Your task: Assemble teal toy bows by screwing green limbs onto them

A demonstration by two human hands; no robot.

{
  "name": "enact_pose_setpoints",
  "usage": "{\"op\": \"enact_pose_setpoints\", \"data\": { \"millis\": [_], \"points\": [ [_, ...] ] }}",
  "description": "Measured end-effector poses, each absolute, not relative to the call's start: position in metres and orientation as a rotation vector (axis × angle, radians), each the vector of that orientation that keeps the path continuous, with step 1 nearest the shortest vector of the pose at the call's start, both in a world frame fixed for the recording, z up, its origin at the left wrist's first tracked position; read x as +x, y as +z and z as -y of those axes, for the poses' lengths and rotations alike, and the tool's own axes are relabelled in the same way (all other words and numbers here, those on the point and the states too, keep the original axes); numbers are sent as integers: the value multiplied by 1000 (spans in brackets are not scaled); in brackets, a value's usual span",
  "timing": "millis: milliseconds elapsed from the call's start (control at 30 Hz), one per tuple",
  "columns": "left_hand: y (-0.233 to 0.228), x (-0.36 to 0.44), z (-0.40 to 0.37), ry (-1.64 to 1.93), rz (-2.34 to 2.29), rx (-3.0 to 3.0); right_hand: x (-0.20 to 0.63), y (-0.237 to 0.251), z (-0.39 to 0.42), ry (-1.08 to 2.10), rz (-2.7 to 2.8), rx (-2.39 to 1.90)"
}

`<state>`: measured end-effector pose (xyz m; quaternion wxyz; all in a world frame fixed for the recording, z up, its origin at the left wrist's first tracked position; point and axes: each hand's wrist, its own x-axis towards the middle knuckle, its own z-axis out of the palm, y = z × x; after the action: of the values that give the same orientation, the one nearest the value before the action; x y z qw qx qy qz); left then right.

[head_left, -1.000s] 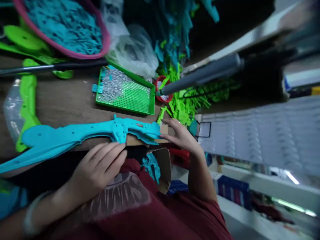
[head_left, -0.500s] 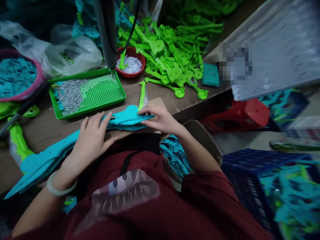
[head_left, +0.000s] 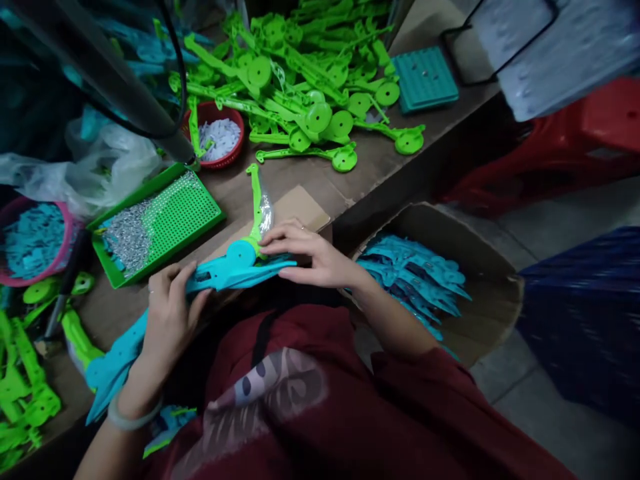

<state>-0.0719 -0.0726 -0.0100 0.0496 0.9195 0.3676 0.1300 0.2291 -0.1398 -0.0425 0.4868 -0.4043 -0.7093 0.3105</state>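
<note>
Left-hand fingers (head_left: 170, 307) that had lain spread over the long blue part (head_left: 220, 273) half a second earlier had closed round its middle, and the view had swung to show more of a cardboard box (head_left: 480, 333) beyond the right wrist. The blue part ran along the table's near edge from below the left fingers to the right hand (head_left: 313, 257), its overhang perhaps leaving room for the thumb to come up on the near side. The left thumb and fingers gripped it, probably to steady the length. The right thumb and fingers bracketed its pointed end; whether they pinched it could not be told. Just beyond the right fingertips a lime-green arm (head_left: 257, 200) with a clear blade (head_left: 267, 213) stood out from the round blue end, close enough to be guided by those fingers. A flat piece of cardboard (head_left: 303, 207) lay behind them, perhaps as padding. Past the left fingertips sat a green tray (head_left: 185, 213) of silvery bits (head_left: 130, 233), and farther beyond both hands a red basket (head_left: 235, 155) and heaped green parts (head_left: 310, 100), seemingly set within easy reach.
</note>
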Motion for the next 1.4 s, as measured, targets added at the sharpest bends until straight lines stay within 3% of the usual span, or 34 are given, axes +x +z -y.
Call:
{"op": "enact_pose_setpoints", "data": {
  "millis": [133, 333, 533, 700, 833, 1200, 1400],
  "points": [
    [-5, -76, 81, 459, -1088, 2885, 243, -30, 129, 1059, 1660, -767],
    [-2, -82, 87, 463, -1062, 2931, 236, -23, 108, 1099, 1941, -602],
    [-1, -80, 83, 452, -1112, 2910, 236, -35, 98, 809, 2059, -671],
    [-7, -71, 80, 383, -1126, 2898, 240, -57, 112, 423, 1803, -1018],
    [-9, -66, 77, 329, -1139, 2866, 246, -68, 130, 309, 1658, -1156],
    [-6, -68, 67, 84, -1034, 2775, 246, -77, 150, 384, 1789, -1111],
    [2, -65, 59, -96, -937, 2781, 250, -52, 129, 665, 1980, -1125]
  ]
}}
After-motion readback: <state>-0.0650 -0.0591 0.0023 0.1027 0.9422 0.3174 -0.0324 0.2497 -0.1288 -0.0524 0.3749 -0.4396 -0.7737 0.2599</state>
